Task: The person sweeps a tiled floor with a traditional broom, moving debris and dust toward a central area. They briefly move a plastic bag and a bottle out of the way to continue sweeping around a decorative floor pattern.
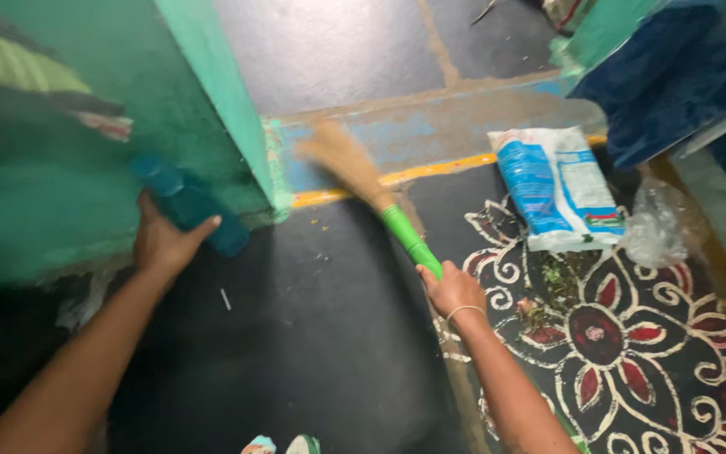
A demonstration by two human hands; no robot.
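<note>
A blue bottle is gripped in the left hand, fingers closed round its lower part, and it is held tilted against the green wall at nine o'clock in the view. The bottle is blurred, so its cap cannot be made out. A broom is held in the right hand, closed round the lower end of the green handle; a thin bangle is worn on that wrist. The broom slants toward eleven o'clock from the hand, and its straw bristles are spread on the floor beside a yellow line, near the wall's corner. At four o'clock from the right hand a floral pattern in white and red is drawn on the dark floor, with small debris scattered on it. A white-and-blue bag lies at two o'clock, just beside crumpled clear plastic. Toes are seen at six o'clock.
</note>
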